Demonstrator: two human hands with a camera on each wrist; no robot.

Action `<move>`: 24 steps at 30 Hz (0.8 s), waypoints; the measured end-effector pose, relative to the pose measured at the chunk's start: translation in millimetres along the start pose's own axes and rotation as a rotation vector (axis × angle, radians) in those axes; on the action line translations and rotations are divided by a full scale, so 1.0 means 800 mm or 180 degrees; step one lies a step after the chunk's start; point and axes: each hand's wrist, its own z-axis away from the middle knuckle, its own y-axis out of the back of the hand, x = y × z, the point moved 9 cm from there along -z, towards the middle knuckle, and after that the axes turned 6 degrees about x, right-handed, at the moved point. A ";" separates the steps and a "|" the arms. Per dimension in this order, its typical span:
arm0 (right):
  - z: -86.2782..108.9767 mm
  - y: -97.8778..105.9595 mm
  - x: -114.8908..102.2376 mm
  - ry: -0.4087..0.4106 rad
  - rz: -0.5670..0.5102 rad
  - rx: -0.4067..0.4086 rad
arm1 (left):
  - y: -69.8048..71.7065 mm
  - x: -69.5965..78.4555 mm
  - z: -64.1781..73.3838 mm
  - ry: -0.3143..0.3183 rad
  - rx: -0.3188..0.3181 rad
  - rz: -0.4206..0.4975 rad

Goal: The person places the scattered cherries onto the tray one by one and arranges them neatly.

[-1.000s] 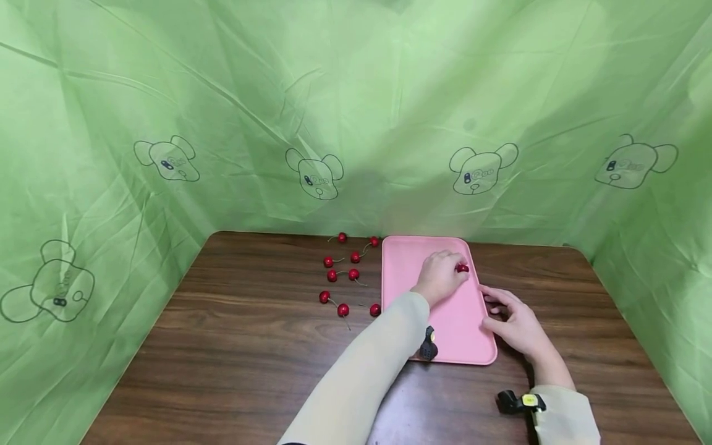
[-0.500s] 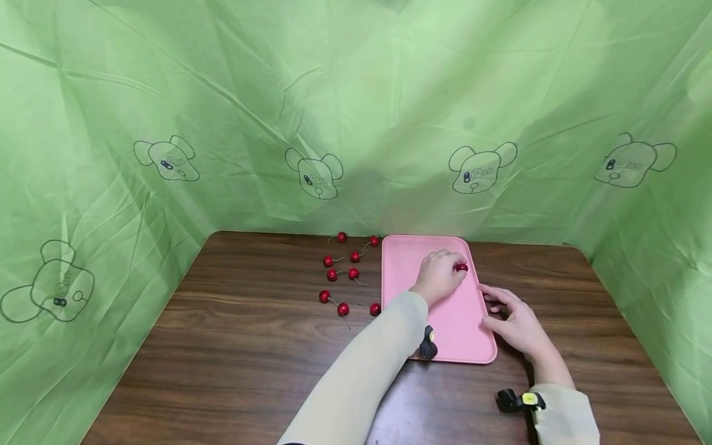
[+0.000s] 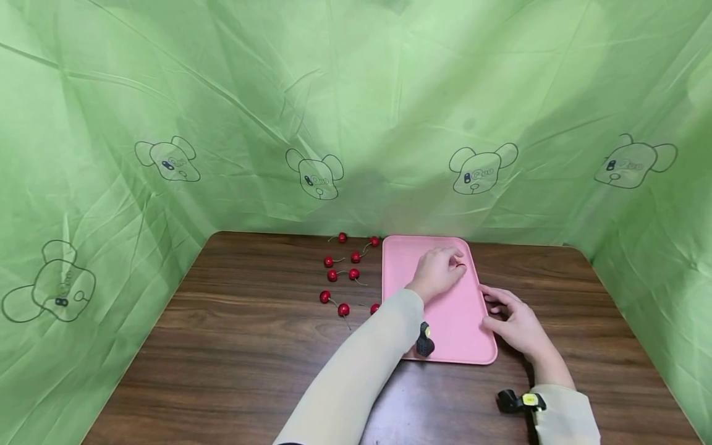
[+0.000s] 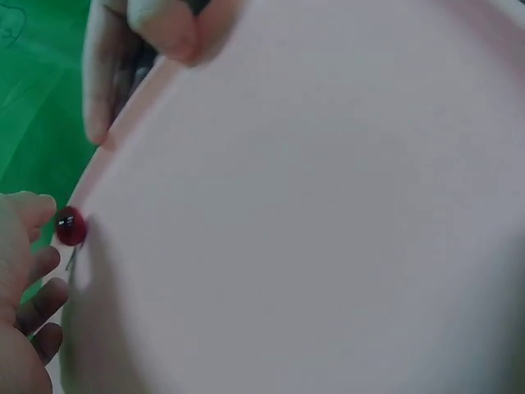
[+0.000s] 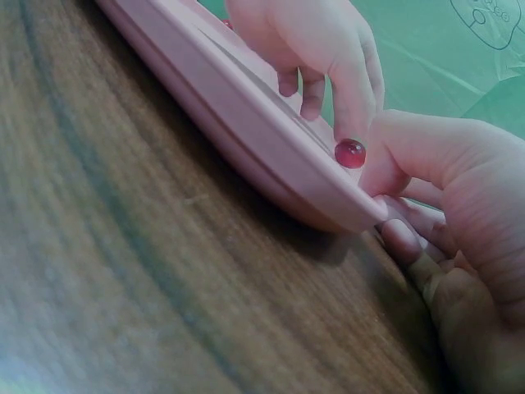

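Note:
In the head view, my left hand (image 3: pixel 439 272) reaches over the pink tray (image 3: pixel 450 334), near its right rim. Its thumb and index finger stand apart at the tips. A red cherry (image 4: pixel 70 226) with a thin stem lies right at these fingertips in the left wrist view. From the head it is almost wholly hidden by the thumb. The right wrist view shows the cherry (image 5: pixel 349 153) just below a left fingertip, close to the tray's rim (image 5: pixel 271 139). My right hand (image 3: pixel 517 321) grips the tray's right edge, thumb on the rim and fingers along the outside.
Several cherries with stems (image 3: pixel 343 309) are scattered on the dark wooden table (image 3: pixel 250 358), left of the tray. One cherry (image 3: pixel 375 308) sits close to the tray, partly behind the left sleeve (image 3: pixel 361 364). Green cloth (image 3: pixel 389 123) with printed bear outlines encloses the table's back and sides.
My left hand has shifted slightly left, and its thumb and index finger have spread, letting go of the cherry they pinched. The right hand and the tray have kept their place.

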 end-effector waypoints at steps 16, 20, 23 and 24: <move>0.002 -0.002 0.001 -0.0129 0.0066 -0.0054 | 0.092 -0.021 -0.003 0.0071 -0.0060 0.0418; 0.003 -0.001 0.002 -0.0131 0.0074 -0.0050 | 0.113 -0.025 0.001 -0.0100 -0.0215 0.0402; 0.003 0.000 0.001 -0.0118 0.0079 -0.0041 | 0.130 -0.028 0.009 -0.0129 -0.0353 0.0446; 0.003 -0.001 0.000 -0.0112 0.0075 -0.0039 | 0.136 -0.029 0.013 -0.0124 -0.0397 0.0468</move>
